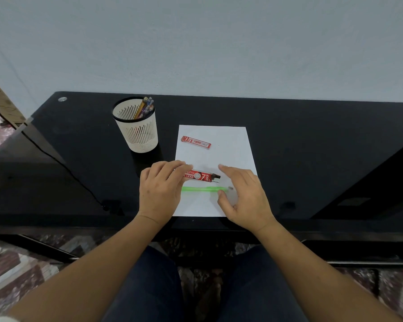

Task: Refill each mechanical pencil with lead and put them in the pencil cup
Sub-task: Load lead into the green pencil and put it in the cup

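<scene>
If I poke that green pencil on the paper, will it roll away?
Probably, a bit: the green pencil looks slim and round and lies flat on the smooth paper, so a sideways poke would likely roll it. It looks like thin see-through plastic, so it is probably light and easy to lift.

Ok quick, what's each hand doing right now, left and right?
Left hand: laid over one end of the red lead case; gripping or just touching, cannot tell.
Right hand: open, holding nothing, by the green pencil.
</scene>
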Motion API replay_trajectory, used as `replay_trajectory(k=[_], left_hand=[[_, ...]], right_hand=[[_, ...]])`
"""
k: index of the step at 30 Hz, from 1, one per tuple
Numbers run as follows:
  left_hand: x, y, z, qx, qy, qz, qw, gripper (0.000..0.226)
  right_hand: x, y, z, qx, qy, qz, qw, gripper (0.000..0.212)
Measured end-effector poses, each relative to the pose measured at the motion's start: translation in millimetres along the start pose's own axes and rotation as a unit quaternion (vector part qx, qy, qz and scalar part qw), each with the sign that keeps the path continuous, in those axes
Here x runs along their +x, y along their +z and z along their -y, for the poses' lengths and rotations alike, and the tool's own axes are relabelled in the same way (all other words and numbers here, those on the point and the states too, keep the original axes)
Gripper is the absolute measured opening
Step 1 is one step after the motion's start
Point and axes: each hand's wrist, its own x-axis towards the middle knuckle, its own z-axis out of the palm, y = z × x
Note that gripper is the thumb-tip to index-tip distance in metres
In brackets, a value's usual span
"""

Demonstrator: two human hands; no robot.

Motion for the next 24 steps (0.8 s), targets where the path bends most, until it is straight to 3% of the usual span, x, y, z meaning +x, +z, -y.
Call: replay_trajectory(k=[8,24], left_hand=[[-1.6,2.7,2.0,-0.007,-0.001,-0.003,1.0,0.021],[-3.3,4.4,3.5,-0.031,-0.022,0.02,0.999,0.022]], right_hand=[[0.2,6.2,-5.4,-0.027,0.007,-0.045,0.999,0.018],[0.4,6.6,-6.0,-0.036,-0.007,-0.07,0.997,0.014]])
